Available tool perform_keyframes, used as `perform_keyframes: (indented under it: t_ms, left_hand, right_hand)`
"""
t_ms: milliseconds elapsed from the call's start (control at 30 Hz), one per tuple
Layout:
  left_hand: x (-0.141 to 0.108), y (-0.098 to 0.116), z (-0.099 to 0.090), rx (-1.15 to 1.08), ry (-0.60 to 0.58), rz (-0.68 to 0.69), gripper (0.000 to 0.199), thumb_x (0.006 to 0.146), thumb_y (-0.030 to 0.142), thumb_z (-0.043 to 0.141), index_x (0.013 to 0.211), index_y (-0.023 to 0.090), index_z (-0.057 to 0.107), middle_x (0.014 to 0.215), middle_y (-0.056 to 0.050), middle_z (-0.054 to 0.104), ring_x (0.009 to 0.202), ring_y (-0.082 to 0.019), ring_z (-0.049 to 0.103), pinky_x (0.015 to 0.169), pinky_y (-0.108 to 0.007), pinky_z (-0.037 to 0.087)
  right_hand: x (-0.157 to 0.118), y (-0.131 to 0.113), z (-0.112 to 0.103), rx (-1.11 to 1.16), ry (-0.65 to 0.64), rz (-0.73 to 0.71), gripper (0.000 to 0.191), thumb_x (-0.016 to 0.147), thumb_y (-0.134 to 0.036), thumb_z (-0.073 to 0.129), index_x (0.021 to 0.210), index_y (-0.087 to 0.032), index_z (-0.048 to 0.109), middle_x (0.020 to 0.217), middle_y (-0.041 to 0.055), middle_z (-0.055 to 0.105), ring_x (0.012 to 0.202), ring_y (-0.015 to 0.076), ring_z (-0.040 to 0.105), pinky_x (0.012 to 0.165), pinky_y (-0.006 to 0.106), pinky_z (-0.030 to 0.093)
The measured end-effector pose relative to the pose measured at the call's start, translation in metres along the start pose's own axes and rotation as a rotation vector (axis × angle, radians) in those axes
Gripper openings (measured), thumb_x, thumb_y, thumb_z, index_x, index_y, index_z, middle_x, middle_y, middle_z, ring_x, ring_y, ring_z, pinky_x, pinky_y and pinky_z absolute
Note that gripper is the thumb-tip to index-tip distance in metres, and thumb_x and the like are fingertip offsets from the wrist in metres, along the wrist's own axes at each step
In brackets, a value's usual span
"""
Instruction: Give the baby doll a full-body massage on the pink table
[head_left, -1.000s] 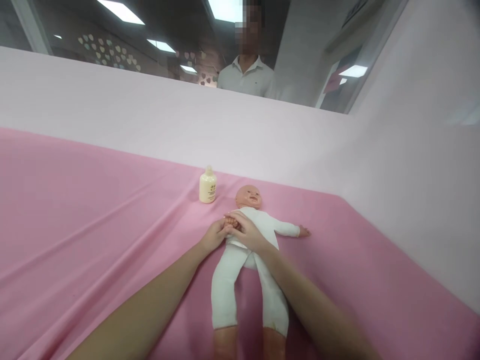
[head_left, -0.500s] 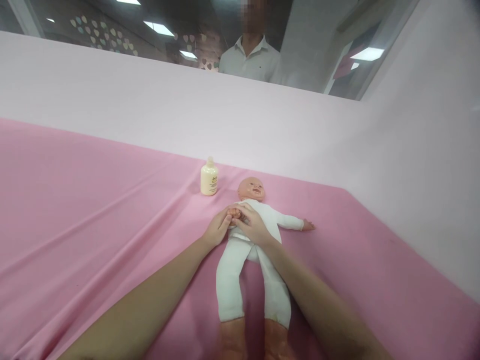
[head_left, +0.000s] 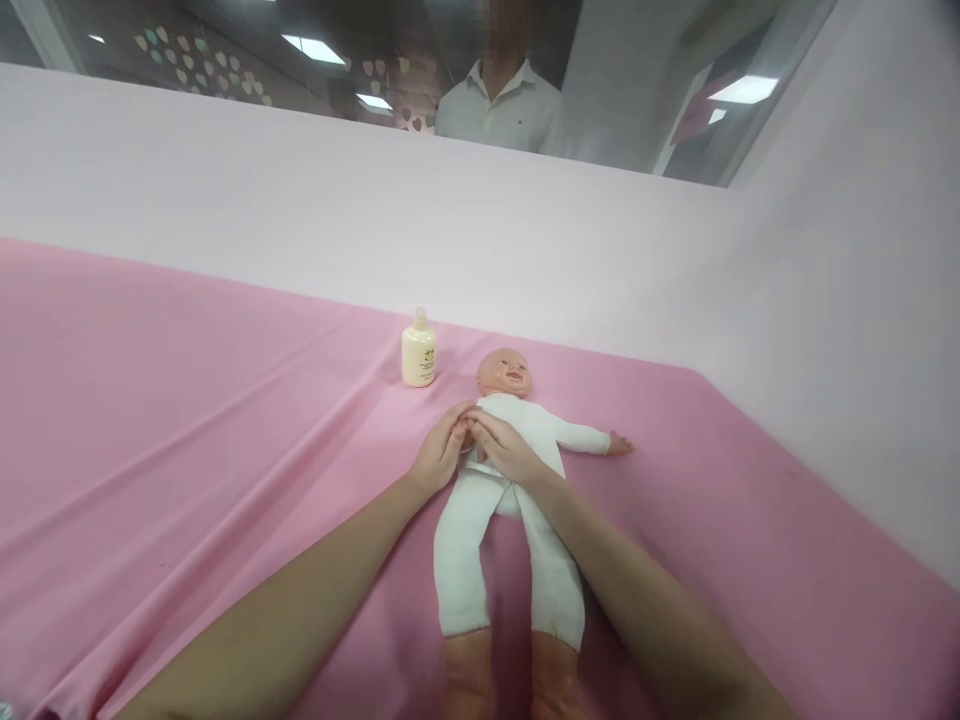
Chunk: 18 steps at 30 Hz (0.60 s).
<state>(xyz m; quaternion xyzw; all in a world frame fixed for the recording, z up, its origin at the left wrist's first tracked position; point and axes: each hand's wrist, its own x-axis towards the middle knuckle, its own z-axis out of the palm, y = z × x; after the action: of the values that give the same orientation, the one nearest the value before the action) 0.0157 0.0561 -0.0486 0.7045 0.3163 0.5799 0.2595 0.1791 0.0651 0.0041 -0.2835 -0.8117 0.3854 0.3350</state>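
Observation:
A baby doll (head_left: 525, 425) in a white top and trousers lies on its back, head away from me. Its arm on the right is stretched out sideways. My left hand (head_left: 440, 450) and my right hand (head_left: 506, 447) meet at the left side of its chest, both closed around the doll's hand (head_left: 466, 436). Fingers and thumbs cover most of that small hand. Just beyond my left hand, a cream-coloured bottle (head_left: 418, 355) with dark print stands upright, touched by neither hand.
A pink cloth (head_left: 225, 400) with long creases at the left covers the surface under the doll. Behind it rises a pale wall (head_left: 300, 210). Above that, a dark glass pane (head_left: 622, 90) shows a person in a white collared shirt (head_left: 499, 108).
My thumbs and fingers have closed further over the doll's hand, so less of it shows. The doll's body and the bottle stay in place; the view has tilted slightly.

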Motion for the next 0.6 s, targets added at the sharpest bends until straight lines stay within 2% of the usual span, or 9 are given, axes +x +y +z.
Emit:
perform_keyframes:
  t_ms: [67, 133, 267, 400, 467, 600]
  left_hand:
    - [0.0004, -0.0013, -0.0009, -0.042, 0.009, -0.042, 0.052, 0.102, 0.045, 0.031, 0.143, 0.016, 0.043, 0.136, -0.014, 0.056, 0.125, -0.023, 0.053, 0.111, -0.042, 0.038]
    - [0.001, -0.0021, -0.0021, -0.069, -0.005, -0.067, 0.053, 0.102, 0.046, 0.032, 0.145, 0.016, 0.042, 0.136, -0.014, 0.056, 0.125, -0.024, 0.053, 0.111, -0.044, 0.038]
    - [0.0017, -0.0042, -0.0028, -0.106, -0.083, -0.058, 0.061, 0.099, 0.05, 0.04, 0.15, 0.018, 0.036, 0.139, -0.014, 0.054, 0.129, -0.026, 0.05, 0.113, -0.045, 0.036]
    - [0.0005, -0.0075, -0.0011, -0.09, -0.116, -0.079, 0.084, 0.088, 0.05, 0.062, 0.155, 0.019, 0.022, 0.139, -0.015, 0.052, 0.126, -0.029, 0.052, 0.109, -0.045, 0.039]
    - [-0.0002, -0.0082, -0.0002, -0.061, -0.126, -0.136, 0.094, 0.082, 0.046, 0.071, 0.156, 0.02, 0.018, 0.139, -0.015, 0.051, 0.125, -0.029, 0.053, 0.107, -0.045, 0.041]
    - [-0.0003, -0.0073, 0.0008, -0.033, -0.137, -0.188, 0.105, 0.076, 0.04, 0.078, 0.156, 0.022, 0.012, 0.14, -0.015, 0.05, 0.127, -0.03, 0.052, 0.108, -0.047, 0.041]
  right_hand:
    - [0.0004, -0.0007, 0.0013, -0.024, -0.032, 0.01, 0.044, 0.094, -0.039, 0.055, 0.134, -0.022, 0.05, 0.085, 0.0, 0.058, 0.064, 0.0117, 0.048, 0.063, 0.026, 0.043]
    - [0.0016, -0.0014, 0.0028, -0.001, -0.036, 0.005, 0.047, 0.089, -0.034, 0.062, 0.133, -0.022, 0.051, 0.092, 0.0014, 0.059, 0.071, 0.0129, 0.051, 0.067, 0.027, 0.045]
    - [0.0046, -0.0001, 0.0035, 0.132, -0.036, -0.043, 0.033, 0.089, -0.032, 0.061, 0.119, -0.019, 0.061, 0.108, 0.0056, 0.06, 0.093, 0.0171, 0.057, 0.084, 0.031, 0.047]
    - [0.0046, 0.002, 0.0016, 0.161, -0.012, -0.035, 0.032, 0.088, -0.03, 0.062, 0.119, -0.019, 0.062, 0.112, 0.0058, 0.062, 0.105, 0.0188, 0.056, 0.095, 0.033, 0.044]
    - [0.004, 0.0022, 0.0012, 0.185, -0.001, -0.004, 0.032, 0.086, -0.028, 0.063, 0.117, -0.02, 0.062, 0.11, 0.0049, 0.063, 0.104, 0.0184, 0.057, 0.095, 0.033, 0.044]
    - [0.0033, 0.0004, 0.0015, 0.196, 0.012, 0.03, 0.024, 0.085, -0.027, 0.063, 0.107, -0.019, 0.063, 0.098, 0.002, 0.063, 0.089, 0.0154, 0.056, 0.087, 0.03, 0.046]
